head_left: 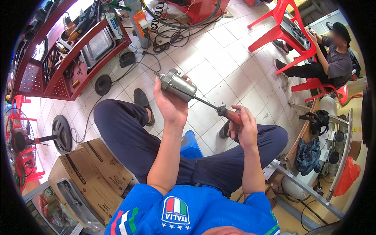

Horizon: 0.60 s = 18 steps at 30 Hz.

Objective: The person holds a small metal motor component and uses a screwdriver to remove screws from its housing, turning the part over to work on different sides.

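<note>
My left hand (172,107) is wrapped round a metal starter motor (180,87), a grey cylinder with a flanged end cap and a short toothed shaft pointing up and left. In my right hand (247,129) is a screwdriver (234,116) with a reddish handle and a long dark shank. The shank lies across the motor's lower side and reaches toward its flanged end. Whether the tip touches a screw there I cannot tell. Both things are held above the floor, in front of my knees.
A red tool cart (58,84) with tools and a metal tray stands at the left. Cables (168,39) lie on the tiled floor. Cardboard boxes (98,176) and a fan (19,141) are at my left. At the far right a person (337,62) sits by red plastic chairs (276,33).
</note>
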{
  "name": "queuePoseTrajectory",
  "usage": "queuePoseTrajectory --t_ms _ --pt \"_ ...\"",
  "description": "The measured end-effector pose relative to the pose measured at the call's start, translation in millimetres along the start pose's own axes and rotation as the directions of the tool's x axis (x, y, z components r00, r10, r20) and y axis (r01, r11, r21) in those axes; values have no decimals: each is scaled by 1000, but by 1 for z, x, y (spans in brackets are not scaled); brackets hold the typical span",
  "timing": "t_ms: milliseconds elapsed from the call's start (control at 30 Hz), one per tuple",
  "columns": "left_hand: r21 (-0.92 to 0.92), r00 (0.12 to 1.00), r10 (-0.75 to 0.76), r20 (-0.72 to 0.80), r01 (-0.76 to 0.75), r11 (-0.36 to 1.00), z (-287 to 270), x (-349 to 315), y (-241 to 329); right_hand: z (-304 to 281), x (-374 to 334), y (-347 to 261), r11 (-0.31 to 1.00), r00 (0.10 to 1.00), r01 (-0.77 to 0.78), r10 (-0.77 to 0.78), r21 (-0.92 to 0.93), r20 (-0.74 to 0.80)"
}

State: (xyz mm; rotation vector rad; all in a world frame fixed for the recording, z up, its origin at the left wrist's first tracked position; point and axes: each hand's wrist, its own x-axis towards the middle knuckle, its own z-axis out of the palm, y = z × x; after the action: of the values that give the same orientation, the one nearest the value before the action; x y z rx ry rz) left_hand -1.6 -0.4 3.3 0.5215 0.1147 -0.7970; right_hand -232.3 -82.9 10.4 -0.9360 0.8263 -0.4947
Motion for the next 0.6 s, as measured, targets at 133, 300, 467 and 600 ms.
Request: queuePoseTrajectory --t_ms 133,300,467,600 --pt "-6 1000 -2 18 2 1000 -7 4 -3 26 -2 6 914 922 330 -365 -234 -126" --pt "-15 1000 13 -27 -13 1000 -4 3 -2 8 -5 -7 981 998 -56 61 -185 22" --pt "3 1000 11 8 -11 1000 -5 1 -2 26 -10 -10 888 991 120 -134 -444 1" --pt "-39 999 6 -54 -8 999 -7 1 -4 8 -10 -8 929 998 69 -60 -364 34"
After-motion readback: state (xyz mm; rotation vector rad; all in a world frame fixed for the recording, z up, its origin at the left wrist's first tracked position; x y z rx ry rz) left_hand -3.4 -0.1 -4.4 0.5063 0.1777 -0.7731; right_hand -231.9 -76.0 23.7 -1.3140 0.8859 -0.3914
